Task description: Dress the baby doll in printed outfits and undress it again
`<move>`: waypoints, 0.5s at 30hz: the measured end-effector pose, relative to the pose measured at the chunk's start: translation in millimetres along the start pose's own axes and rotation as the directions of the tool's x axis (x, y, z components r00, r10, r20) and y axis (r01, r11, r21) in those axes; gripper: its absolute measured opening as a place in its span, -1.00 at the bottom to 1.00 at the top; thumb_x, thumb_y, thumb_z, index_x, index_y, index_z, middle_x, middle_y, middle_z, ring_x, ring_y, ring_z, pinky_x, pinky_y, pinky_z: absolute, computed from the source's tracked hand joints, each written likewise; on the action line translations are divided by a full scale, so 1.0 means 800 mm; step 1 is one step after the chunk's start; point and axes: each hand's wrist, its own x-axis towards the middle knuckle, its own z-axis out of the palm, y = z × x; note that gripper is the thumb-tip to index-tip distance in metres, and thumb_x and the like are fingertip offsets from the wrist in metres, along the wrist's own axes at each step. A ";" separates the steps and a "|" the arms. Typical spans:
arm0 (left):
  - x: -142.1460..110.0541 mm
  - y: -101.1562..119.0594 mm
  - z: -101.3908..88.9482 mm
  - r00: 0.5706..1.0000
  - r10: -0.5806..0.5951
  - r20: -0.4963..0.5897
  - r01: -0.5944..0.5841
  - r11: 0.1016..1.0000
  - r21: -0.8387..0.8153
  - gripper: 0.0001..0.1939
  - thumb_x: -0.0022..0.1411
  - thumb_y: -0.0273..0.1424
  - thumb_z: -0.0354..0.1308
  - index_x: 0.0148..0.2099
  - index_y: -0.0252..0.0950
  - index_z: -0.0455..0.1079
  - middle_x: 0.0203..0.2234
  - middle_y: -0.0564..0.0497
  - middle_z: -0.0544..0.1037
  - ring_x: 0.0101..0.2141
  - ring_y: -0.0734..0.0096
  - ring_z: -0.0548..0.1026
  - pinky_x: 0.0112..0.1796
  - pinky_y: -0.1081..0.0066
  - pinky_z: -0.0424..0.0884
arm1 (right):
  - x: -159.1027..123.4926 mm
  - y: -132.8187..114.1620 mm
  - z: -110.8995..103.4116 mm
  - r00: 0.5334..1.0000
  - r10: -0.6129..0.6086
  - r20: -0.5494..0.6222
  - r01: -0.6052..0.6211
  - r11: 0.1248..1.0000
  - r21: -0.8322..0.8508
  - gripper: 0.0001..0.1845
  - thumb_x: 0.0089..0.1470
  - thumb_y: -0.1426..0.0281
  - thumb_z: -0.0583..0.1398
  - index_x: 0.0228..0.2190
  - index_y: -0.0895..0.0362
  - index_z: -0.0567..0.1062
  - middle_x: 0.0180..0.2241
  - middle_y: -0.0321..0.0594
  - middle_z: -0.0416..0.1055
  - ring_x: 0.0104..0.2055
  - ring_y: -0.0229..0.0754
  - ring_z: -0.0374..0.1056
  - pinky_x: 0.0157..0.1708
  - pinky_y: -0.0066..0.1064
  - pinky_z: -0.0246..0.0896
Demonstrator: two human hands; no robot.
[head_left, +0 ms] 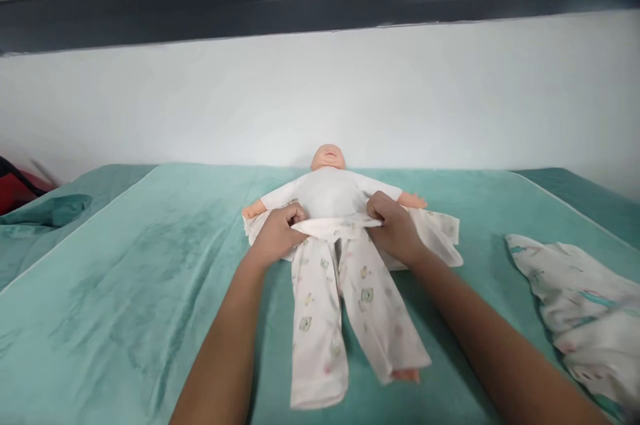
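A baby doll (pixel 329 157) lies on its back, its head toward the wall and its arms spread. It wears a white long-sleeved top (pixel 327 192) and white printed pants (pixel 367 295). My left hand (pixel 280 228) pinches one side of the pants' waistband, and my right hand (pixel 395 225) grips the other side. Between them the waistband is stretched across the doll's belly. One foot (pixel 406 375) peeks out of the pant leg on the right; the other foot is hidden inside its leg. Under the doll, a pale printed garment (pixel 440 232) is spread out on both sides.
A green plush sheet (pixel 125 292) covers the bed. At the right lies a crumpled white printed cloth (pixel 590 312). A red and black item (pixel 20 185) sits at the far left. Behind the bed stand a white wall (pixel 200 105) and a dark window frame (pixel 285 12).
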 end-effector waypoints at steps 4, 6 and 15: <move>-0.015 -0.007 0.039 0.979 0.056 -0.199 -0.039 0.995 0.089 -0.92 0.02 -0.48 0.08 -0.39 -0.23 0.22 -0.48 0.13 0.34 -0.39 0.41 0.30 -0.29 0.40 0.21 | -0.023 -0.001 0.014 0.984 0.098 -0.147 -0.106 0.993 -0.047 -0.61 -0.34 0.61 0.02 -0.37 0.03 0.23 -0.30 -0.25 0.22 -0.31 -0.14 0.14 -0.32 -0.32 0.03; -0.028 -0.011 0.048 0.976 0.072 -0.206 -0.069 0.997 0.024 -0.90 0.08 -0.45 0.08 -0.29 -0.23 0.28 -0.38 0.08 0.38 -0.30 0.36 0.34 -0.20 0.37 0.25 | -0.035 0.002 0.014 0.987 0.107 -0.116 -0.103 0.994 0.033 -0.57 -0.32 0.59 0.02 -0.30 0.04 0.29 -0.25 -0.22 0.25 -0.25 -0.12 0.17 -0.24 -0.29 0.10; -0.116 -0.015 0.035 0.991 0.003 0.136 0.031 0.968 -0.249 -0.18 -0.06 -0.16 0.43 0.16 -0.20 0.11 0.10 -0.10 0.24 0.10 0.16 0.27 0.09 0.27 0.23 | -0.092 -0.004 -0.011 0.940 0.282 0.190 -0.330 0.890 0.313 -0.70 -0.03 0.30 0.14 -0.18 0.04 0.36 -0.28 -0.29 0.34 -0.23 -0.14 0.23 -0.17 -0.29 0.20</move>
